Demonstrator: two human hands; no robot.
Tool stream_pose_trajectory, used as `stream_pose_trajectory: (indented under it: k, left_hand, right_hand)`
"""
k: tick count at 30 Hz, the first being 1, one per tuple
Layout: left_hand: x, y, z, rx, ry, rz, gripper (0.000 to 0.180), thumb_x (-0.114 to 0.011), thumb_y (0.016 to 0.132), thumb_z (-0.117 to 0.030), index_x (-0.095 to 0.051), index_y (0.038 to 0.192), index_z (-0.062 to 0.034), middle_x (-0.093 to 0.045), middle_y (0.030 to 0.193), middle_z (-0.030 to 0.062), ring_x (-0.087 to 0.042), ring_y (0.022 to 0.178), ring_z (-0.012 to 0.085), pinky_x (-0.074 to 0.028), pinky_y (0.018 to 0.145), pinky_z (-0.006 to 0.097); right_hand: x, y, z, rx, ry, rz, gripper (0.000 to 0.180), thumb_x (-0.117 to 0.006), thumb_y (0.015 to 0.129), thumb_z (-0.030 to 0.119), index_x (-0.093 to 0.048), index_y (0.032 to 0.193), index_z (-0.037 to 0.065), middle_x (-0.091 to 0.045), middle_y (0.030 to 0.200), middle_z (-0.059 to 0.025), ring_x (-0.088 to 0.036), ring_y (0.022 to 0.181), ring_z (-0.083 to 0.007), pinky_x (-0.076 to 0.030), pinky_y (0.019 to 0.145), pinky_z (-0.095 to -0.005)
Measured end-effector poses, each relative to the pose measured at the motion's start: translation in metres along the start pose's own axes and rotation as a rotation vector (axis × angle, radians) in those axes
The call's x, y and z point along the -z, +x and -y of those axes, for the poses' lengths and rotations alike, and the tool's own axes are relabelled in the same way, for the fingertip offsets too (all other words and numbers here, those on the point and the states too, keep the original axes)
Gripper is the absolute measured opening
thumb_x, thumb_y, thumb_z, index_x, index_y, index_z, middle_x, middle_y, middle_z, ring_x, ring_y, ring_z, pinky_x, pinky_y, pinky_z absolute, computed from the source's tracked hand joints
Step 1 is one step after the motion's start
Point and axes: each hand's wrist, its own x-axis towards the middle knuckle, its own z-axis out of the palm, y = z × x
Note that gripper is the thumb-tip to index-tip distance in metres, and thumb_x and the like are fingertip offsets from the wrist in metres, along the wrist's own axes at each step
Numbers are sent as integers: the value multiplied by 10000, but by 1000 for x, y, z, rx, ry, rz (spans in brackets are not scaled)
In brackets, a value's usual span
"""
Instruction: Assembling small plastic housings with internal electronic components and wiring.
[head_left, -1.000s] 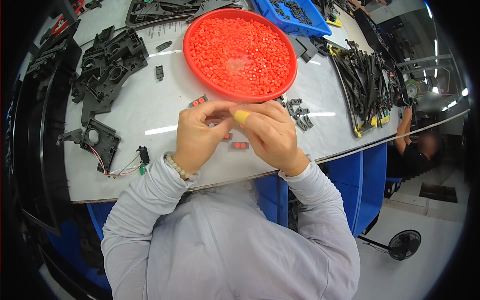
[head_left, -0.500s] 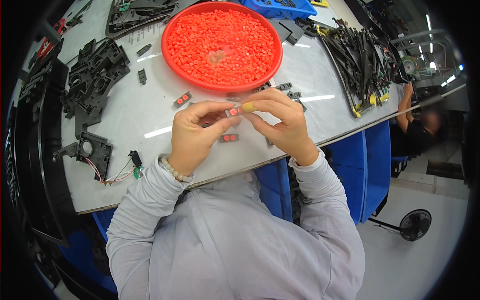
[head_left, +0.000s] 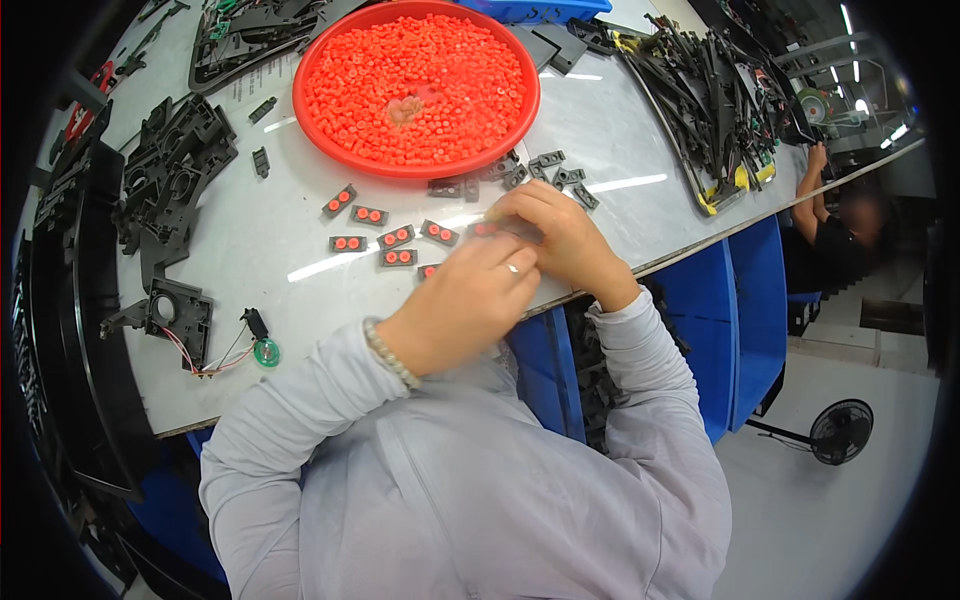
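Observation:
My left hand [head_left: 462, 305] reaches across to the right, its fingers curled against those of my right hand [head_left: 560, 240]. Both sets of fingers are bent in a pinch, and whatever lies between them is hidden. Just by my right fingertips a grey block with a red cap [head_left: 483, 229] shows in part. Left of the hands lie several small grey blocks with two red caps each, such as one block [head_left: 347, 244] and another [head_left: 440, 233]. Beyond the right hand are grey blocks without caps [head_left: 567, 178].
A round red tray [head_left: 430, 171] full of small red caps [head_left: 430, 75] stands at the back. Black plastic housings [head_left: 180, 170] lie on the left, near a wired part [head_left: 265, 350]. A tray of dark strips [head_left: 715, 120] is at right. A person [head_left: 850, 230] works beyond.
My left hand has moved right and nearer to me, over to the right hand. Capped blocks it covered now show on the table. The capped block between my fingertips is no longer plainly seen there.

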Motion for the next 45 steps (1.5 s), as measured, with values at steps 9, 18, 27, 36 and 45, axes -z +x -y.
stream_pose_trajectory:
  k: [9, 18, 27, 36, 45]
  left_hand:
    - [-16, 13, 1, -91, 248, 105, 58, -528, 709, -85, -546, 735, -37, -531, 890, 85, -500, 857, 221, -413, 706, 315]
    - [-15, 15, 7, 27, 265, 223, 54, -522, 712, -82, -556, 714, -40, -517, 870, 91, -482, 875, 232, -400, 730, 329]
    - [-8, 14, 8, 112, 178, 44, 115, -612, 666, -84, -540, 746, -45, -522, 848, 99, -481, 851, 254, -408, 725, 350]
    - [41, -17, 22, 481, -188, -263, 246, -645, 678, -17, -582, 916, -15, -606, 765, 106, -587, 727, 257, -474, 639, 347]
    - [41, -21, 21, 520, -288, -341, 233, -669, 685, 1, -616, 911, -10, -614, 764, 82, -590, 672, 184, -478, 584, 282]
  right_hand:
    - [47, 48, -5, -92, 101, -34, 152, -662, 728, 54, -660, 876, 21, -646, 820, -104, -612, 737, -197, -478, 666, -301]
    - [3, 136, -43, 142, -210, -46, 135, -636, 740, 100, -674, 853, 37, -652, 841, -110, -603, 804, -269, -474, 734, -368]
    - [-12, 156, -46, 124, -359, 109, 153, -654, 723, 160, -656, 812, 36, -633, 799, -104, -579, 816, -282, -456, 749, -386]
    - [22, 82, 22, 12, 189, -67, 131, -656, 706, 31, -639, 834, 17, -631, 817, -86, -590, 748, -219, -472, 676, -327]
    - [9, 48, 54, 295, -23, -77, 260, -676, 627, -2, -611, 870, 61, -601, 769, -53, -552, 735, -227, -458, 625, -332]
